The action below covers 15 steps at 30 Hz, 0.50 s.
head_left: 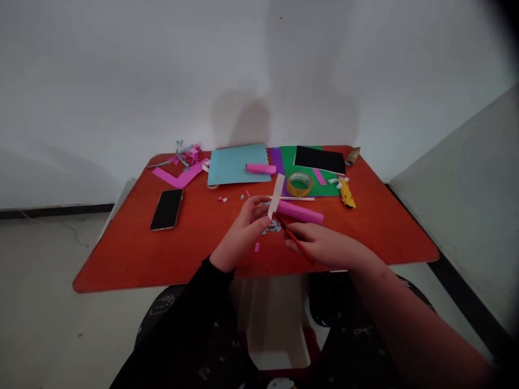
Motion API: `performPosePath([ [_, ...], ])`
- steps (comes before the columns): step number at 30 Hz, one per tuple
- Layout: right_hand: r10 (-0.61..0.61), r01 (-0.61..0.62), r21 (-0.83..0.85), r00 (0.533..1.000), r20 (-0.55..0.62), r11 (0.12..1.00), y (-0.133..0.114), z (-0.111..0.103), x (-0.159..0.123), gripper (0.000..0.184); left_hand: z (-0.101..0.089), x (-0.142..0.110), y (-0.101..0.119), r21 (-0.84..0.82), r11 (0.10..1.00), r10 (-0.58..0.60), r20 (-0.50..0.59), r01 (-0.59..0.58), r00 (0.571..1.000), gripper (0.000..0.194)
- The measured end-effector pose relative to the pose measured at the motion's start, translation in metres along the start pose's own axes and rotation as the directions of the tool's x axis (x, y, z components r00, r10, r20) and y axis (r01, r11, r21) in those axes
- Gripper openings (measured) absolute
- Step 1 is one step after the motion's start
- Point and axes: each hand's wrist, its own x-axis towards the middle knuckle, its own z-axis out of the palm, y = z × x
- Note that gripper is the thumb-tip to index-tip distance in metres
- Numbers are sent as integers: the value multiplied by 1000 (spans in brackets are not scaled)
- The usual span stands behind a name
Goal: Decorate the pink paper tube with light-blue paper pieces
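Head view looks down on a red-orange worktop set against a pale wall. Along the far edge lie a pale blue card, a purple sheet and a green sheet, with a black sheet on top of the green one. A smartphone lies face up near the left edge. Toward the far left corner, a long pink paper strip bent at an angle lies beside a tangle of pink and blue paper scraps. A yellow utility knife rests near the right edge, and a roll of clear tape sits on the green sheet. A short pink roll lies on the blue card, and a longer pink roll lies just beyond the hands.

Near the middle of the worktop, the left hand, coming from a black sleeve, is closed on the lower end of a white paper strip, which stands tilted. The right hand, fingers curled, grips a thin red stick, its tip at the foot of that strip. Blue paper snippets lie just below the hands.
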Motion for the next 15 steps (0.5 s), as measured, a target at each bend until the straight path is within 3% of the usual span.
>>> performPosePath([
  [9, -43, 38, 106, 998, 47, 994, -6, 7, 3, 30, 1, 1, -6, -34, 999, 39, -96, -42, 995, 51],
  [15, -57, 55, 162, 998, 10, 985, -5, 16, 8, 38, 5, 0, -8, -12, 998, 64, -65, -65, 996, 54],
])
